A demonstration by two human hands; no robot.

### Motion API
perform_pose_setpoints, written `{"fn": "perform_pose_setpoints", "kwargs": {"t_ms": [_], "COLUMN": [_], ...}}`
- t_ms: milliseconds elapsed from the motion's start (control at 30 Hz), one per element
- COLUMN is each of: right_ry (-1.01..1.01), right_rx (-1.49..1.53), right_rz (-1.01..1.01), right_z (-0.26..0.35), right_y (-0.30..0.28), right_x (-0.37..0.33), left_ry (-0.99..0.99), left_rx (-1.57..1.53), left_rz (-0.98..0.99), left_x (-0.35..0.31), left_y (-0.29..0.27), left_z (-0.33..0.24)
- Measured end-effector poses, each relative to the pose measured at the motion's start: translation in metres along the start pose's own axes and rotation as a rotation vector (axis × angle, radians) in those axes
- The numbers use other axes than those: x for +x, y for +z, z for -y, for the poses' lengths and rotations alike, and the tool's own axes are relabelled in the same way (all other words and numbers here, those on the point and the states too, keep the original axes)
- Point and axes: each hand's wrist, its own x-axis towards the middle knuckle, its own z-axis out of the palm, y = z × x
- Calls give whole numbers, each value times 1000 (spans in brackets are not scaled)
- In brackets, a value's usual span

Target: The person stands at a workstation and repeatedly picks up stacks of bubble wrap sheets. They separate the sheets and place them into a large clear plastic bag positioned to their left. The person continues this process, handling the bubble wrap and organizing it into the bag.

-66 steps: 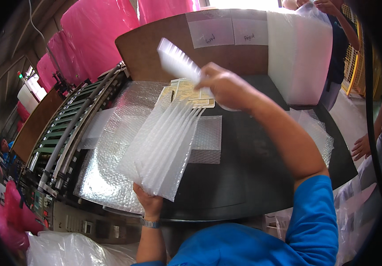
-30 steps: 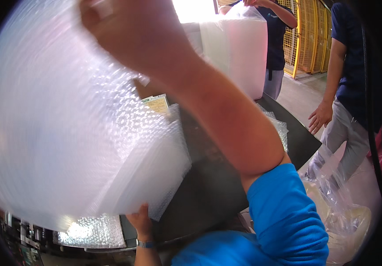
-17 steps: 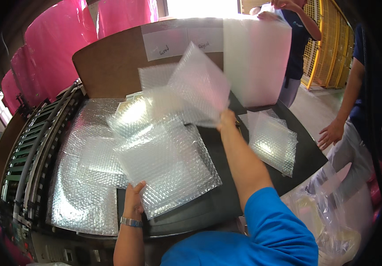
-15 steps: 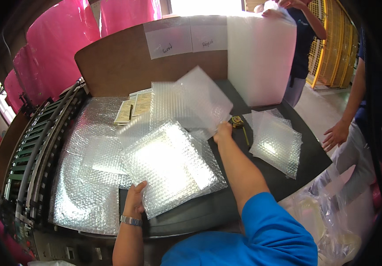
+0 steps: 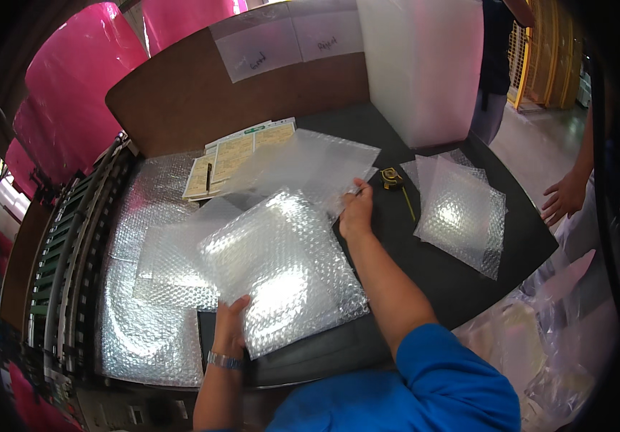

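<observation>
My left hand pinches the lower left corner of a stack of clear bubble wrap sheets, its thumb on top and its fingers hidden beneath. The stack lies tilted above the front of the black tabletop. Farther off, my right hand is closed on the near right edge of a thin translucent sheet, which is blurred and spreads over some paper forms. Just right of that hand rests a yellow and black tape measure, its blade partly out.
More bubble wrap pieces lie at the right. A large bubble wrap sheet covers the left side, beside a roller conveyor. A tall white foam block stands behind. Another person's hand hangs near the right edge.
My right hand has brought the translucent sheet down from a raised, tilted position to lie flatter over the forms. My left hand keeps its hold on the stack. The whole view has shifted slightly.
</observation>
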Motion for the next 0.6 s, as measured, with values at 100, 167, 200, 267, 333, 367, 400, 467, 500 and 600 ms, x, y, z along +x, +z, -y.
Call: {"fn": "perform_pose_setpoints", "kwargs": {"t_ms": [100, 167, 200, 267, 333, 367, 400, 467, 500, 600], "right_ry": [-20, -66, -101, -76, -59, -50, -44, -83, -106, -291], "right_rx": [-17, -44, -52, -258, -352, -343, -334, -256, -223, -817], "right_rz": [-9, 0, -10, 7, 49, 92, 133, 281, 349, 532], "right_z": [25, 22, 19, 13, 17, 23, 33, 65, 88, 159], "right_y": [-9, -22, -26, -37, -41, -37, -30, -13, -5, 10], "right_x": [4, 20, 26, 33, 33, 29, 23, 7, -6, -44], "left_ry": [19, 88, 112, 163, 167, 175, 204, 218, 218, 247], "left_rx": [-24, -55, -82, -138, -149, -158, -157, -199, -222, -208], "left_rz": [-27, -79, -81, -89, -130, -155, -169, -155, -142, -175], "left_x": [-33, -55, -64, -82, -94, -100, -108, -110, -110, -120], "left_y": [-16, -34, -44, -65, -90, -98, -96, -113, -119, -99], "left_z": [-8, -10, -12, -17, -20, -22, -25, -23, -21, -34]}}
